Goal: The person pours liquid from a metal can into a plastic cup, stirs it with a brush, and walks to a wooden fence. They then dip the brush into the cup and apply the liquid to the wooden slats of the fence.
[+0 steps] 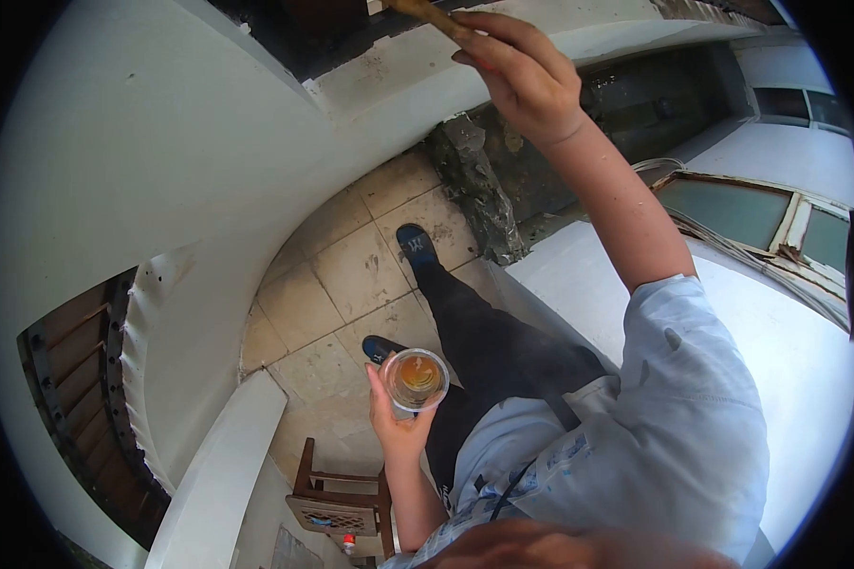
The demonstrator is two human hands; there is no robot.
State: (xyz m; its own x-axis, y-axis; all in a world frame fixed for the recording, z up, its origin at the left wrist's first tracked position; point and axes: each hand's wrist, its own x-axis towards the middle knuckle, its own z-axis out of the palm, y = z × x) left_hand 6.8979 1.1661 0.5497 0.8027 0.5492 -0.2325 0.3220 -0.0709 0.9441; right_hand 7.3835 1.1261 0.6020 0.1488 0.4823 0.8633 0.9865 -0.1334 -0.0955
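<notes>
My left hand (400, 427) is closed around a clear plastic cup (439, 391), held low in front of my legs. A little amber-looking liquid or residue shows at its bottom. My right hand (531, 81) is raised at the top of the view, its fingers pinching a thin yellowish-brown wooden handle (436, 19). The handle's far end is cut off by the top of the view, so what it carries is hidden. Beyond it, a white wall ledge (389, 81) with a rough, chipped edge borders a dark opening (323, 38).
A curved white wall (180, 142) runs along the left, with a barred opening (81, 389). A small wooden stool (332, 512) stands on the tiled floor (342, 270). A rough dark ledge (484, 180) lies past my feet. Windows (731, 209) and cables (759, 261) are at the right.
</notes>
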